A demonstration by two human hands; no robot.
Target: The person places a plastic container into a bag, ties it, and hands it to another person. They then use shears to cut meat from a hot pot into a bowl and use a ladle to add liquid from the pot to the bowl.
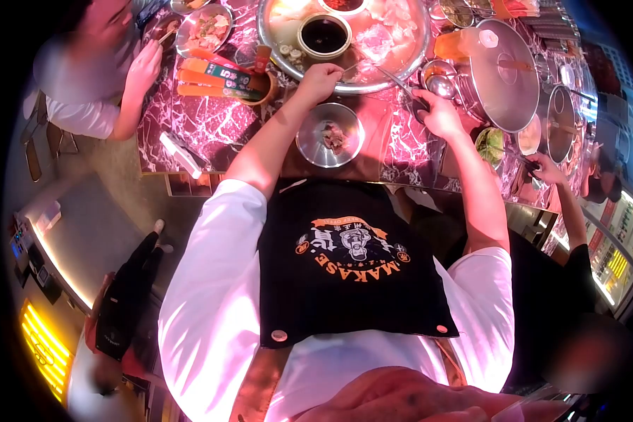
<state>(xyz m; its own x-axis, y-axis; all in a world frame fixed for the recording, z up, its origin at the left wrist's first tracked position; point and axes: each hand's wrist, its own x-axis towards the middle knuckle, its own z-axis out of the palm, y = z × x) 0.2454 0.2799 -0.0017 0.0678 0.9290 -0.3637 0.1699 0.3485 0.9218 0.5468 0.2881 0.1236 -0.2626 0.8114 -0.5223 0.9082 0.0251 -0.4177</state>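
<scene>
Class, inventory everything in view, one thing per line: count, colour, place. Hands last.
table: one, pink-dark, white-veined, top
round tray: one, silver-rimmed, top centre
sauce bowl: one, pale, on tray
metal bowl: one, silver, holding food, before apron
orange-and-green sticks: several, left
large lid or pan: one, silvery, right
green leaves: uncounted, right
yellow light: one, lower left
others' hands: two clear, far left and right
Smaller items: too unclear
apron: one, black, centre
left hand: one, at tray rim
right hand: one, holding black-handled scissors
</scene>
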